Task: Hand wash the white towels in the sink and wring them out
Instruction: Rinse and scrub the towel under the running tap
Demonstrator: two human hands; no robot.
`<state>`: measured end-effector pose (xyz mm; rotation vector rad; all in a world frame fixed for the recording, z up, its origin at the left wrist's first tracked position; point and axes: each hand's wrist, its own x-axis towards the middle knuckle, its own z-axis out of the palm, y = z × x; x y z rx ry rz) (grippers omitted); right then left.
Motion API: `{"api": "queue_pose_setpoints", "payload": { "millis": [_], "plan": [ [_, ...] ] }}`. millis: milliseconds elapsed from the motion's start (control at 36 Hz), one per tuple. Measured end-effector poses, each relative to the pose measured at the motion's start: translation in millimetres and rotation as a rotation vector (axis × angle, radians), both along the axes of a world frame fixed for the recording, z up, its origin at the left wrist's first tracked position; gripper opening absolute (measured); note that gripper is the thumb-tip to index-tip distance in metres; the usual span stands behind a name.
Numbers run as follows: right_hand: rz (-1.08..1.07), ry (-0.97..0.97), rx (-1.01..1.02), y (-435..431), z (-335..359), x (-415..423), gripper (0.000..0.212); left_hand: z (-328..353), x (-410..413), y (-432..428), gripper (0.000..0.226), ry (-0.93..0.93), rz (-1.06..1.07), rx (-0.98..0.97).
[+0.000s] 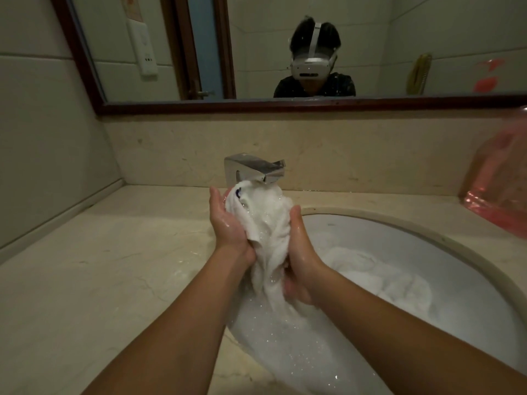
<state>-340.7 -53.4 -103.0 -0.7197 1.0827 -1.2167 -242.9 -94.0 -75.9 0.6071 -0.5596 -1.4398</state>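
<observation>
A wet white towel [263, 220] is bunched between both my hands, right under the chrome faucet [255, 169], with its lower end trailing down into the sink [445, 238]. My left hand [228, 223] grips the towel's left side, thumb up. My right hand [299, 258] grips it from the right, lower down, fingers curled into the cloth. A small blue mark shows near the towel's top. More white towel [379, 277] lies soaking in foamy water in the basin.
A beige marble counter [114, 266] surrounds the oval sink. A pink plastic bag [502, 189] sits at the right on the counter. A framed mirror [256, 104] above the backsplash reflects a person wearing a headset.
</observation>
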Motion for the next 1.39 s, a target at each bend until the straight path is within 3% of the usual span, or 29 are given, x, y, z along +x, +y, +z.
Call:
{"api": "queue_pose_setpoints", "payload": {
  "millis": [139, 278, 361, 417, 528, 583, 639, 694, 806, 861, 972, 1028, 1111, 1222, 1306, 1389],
  "plan": [
    [-0.027, -0.219, 0.015, -6.4, 9.6, -15.7, 0.085, -5.3, -3.0, -11.3, 0.087, -0.196, -0.014, 0.039],
    [-0.09, -0.282, 0.031, -16.5, 15.1, -29.6, 0.09, -10.0, -5.7, -14.6, 0.093, -0.403, 0.123, 0.082],
    [-0.109, -0.306, -0.016, -15.2, 22.4, -31.9, 0.083, -14.3, -8.5, -14.6, 0.117, -0.512, 0.037, 0.105],
    [-0.14, -0.335, -0.055, -15.4, 25.7, -31.1, 0.078, -19.3, -11.7, -16.3, 0.122, -0.486, -0.055, 0.142],
    [-0.158, -0.258, -0.125, -14.1, 29.7, -29.4, 0.072, -13.8, -17.1, -5.1, 0.09, -0.453, -0.16, 0.104],
    [-0.153, -0.147, -0.133, -14.3, 32.2, -26.7, 0.07, -14.1, -17.2, -3.2, 0.085, -0.455, -0.152, 0.088],
    [-0.151, -0.022, -0.124, -17.9, 30.6, -24.3, 0.081, -14.2, -17.4, -2.2, 0.089, -0.473, -0.116, 0.082],
    [-0.15, 0.101, -0.135, -27.6, 17.8, -24.2, 0.109, -13.1, -18.4, -0.6, 0.092, -0.495, -0.058, 0.076],
    [-0.171, 0.243, -0.168, -23.0, 20.2, -26.5, 0.121, -11.8, -19.4, 0.3, 0.098, -0.511, 0.038, 0.035],
    [-0.166, 0.211, -0.102, -28.2, 13.1, -27.9, 0.115, -8.9, -19.3, 2.3, 0.101, -0.48, 0.066, 0.032],
    [-0.208, 0.012, 0.08, -34.4, 2.9, -31.8, 0.062, -7.5, -18.0, -0.1, 0.103, -0.337, 0.109, 0.092],
    [-0.254, -0.01, 0.084, -32.3, 5.2, -31.5, 0.052, -9.6, -16.6, -4.0, 0.111, -0.263, 0.093, 0.104],
    [-0.277, -0.095, 0.078, -32.4, 7.6, -27.9, 0.058, -19.8, -14.3, -15.0, 0.112, -0.267, 0.102, 0.119],
    [-0.281, -0.169, -0.022, -49.6, -2.0, -29.7, 0.106, -36.9, -12.0, -32.6, 0.12, -0.262, 0.026, 0.155],
    [-0.314, -0.056, -0.137, -29.0, 17.8, -20.5, 0.087, -25.5, -13.7, -22.4, 0.115, -0.308, -0.046, 0.152],
    [-0.319, -0.021, -0.221, -22.4, 20.5, -17.6, 0.078, -2.3, -16.3, 1.0, 0.088, -0.343, -0.079, 0.111]
  ]
}}
